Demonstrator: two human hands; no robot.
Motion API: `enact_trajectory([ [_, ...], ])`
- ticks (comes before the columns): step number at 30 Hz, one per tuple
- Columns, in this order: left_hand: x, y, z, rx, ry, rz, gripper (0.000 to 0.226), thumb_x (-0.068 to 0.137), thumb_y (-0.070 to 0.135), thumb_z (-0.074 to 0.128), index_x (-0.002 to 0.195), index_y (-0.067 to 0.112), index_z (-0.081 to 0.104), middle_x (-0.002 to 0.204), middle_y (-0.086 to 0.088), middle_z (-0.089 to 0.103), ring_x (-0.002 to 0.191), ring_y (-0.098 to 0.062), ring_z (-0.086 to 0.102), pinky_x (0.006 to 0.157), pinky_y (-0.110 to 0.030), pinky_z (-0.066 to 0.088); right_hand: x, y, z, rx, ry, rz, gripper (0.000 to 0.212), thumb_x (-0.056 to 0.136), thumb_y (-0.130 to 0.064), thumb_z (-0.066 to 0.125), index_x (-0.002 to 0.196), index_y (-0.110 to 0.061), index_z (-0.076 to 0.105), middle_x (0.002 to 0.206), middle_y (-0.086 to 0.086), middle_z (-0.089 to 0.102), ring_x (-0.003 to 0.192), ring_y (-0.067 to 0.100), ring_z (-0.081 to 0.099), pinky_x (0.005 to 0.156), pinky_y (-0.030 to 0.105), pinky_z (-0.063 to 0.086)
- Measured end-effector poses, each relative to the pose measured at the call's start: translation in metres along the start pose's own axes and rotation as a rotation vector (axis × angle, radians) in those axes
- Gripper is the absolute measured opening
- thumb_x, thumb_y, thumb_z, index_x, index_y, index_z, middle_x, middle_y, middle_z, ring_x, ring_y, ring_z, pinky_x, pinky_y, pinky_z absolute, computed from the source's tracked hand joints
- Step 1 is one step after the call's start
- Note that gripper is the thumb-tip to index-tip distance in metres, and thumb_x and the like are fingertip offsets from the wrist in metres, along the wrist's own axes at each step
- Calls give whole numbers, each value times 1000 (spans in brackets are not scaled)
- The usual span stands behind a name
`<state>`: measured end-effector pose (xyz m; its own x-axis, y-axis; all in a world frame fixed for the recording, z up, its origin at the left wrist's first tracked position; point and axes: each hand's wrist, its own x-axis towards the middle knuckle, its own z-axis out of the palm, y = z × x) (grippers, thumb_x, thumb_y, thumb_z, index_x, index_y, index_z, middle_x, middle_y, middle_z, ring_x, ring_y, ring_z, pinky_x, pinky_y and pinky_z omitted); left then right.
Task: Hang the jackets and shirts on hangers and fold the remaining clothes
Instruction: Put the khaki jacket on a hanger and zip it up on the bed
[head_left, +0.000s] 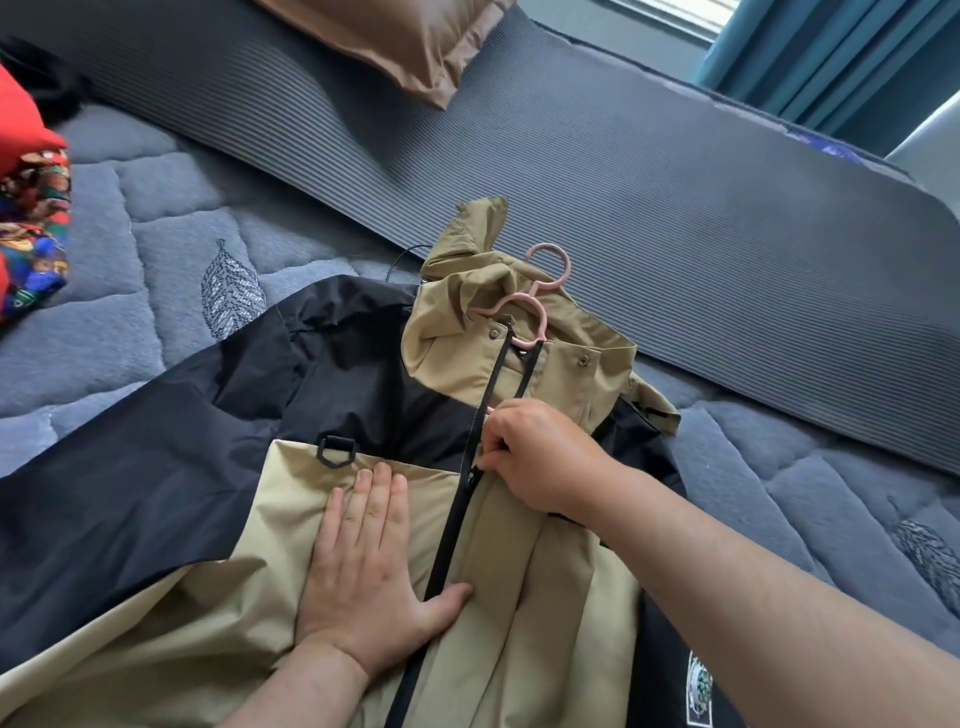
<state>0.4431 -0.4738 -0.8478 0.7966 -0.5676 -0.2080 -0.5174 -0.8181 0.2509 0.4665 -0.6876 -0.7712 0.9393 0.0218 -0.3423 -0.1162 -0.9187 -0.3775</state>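
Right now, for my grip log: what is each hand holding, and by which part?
Right hand pinches the khaki-and-black nylon jacket's black zipper near its slider; left hand only presses flat on it.

A bed (130, 218) with a blue-grey quilted cover, stitched with leaf shapes, fills the frame. A grey ribbed mat (623, 171) lies diagonally across its upper part, with a brown pillow (410, 36) on it at the top. A tan-and-black jacket (208, 415) lies spread at lower centre. Red and patterned clothes (31, 208) sit at the left edge.

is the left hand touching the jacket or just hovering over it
Touching. The head view shows the left hand lying flat on the jacket, on its tan front, fingers straight, thumb over the zipper.
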Motion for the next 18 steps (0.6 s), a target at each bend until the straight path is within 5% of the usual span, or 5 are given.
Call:
enact_trajectory([
  [8, -1, -2, 5, 12, 59, 32, 118, 59, 79, 48, 141, -6, 40, 151, -22, 34, 140, -34, 30, 117, -50, 16, 23, 16, -36, -63, 103, 79, 24, 93, -23, 60, 72, -23, 47, 83, -3, 56, 80, 19, 53, 68, 34, 45],
  [13, 0, -2, 7, 7, 69, 34, 118, 58, 79, 48, 140, -6, 40, 150, -22, 36, 140, -33, 30, 116, -50, 17, 42, 32, -56, -102, 169, 109, 29, 93, -24, 59, 70, -27, 41, 75, -11, 47, 66, 8, 44, 53, 23, 34],
  [18, 2, -1, 7, 5, 112, 36, 118, 56, 78, 49, 136, -8, 45, 146, -23, 42, 135, -33, 35, 114, -50, 19, 58, 51, -80, -63, 234, 208, 25, 91, -24, 61, 71, -27, 47, 80, -8, 51, 70, 9, 48, 55, 26, 34],
])
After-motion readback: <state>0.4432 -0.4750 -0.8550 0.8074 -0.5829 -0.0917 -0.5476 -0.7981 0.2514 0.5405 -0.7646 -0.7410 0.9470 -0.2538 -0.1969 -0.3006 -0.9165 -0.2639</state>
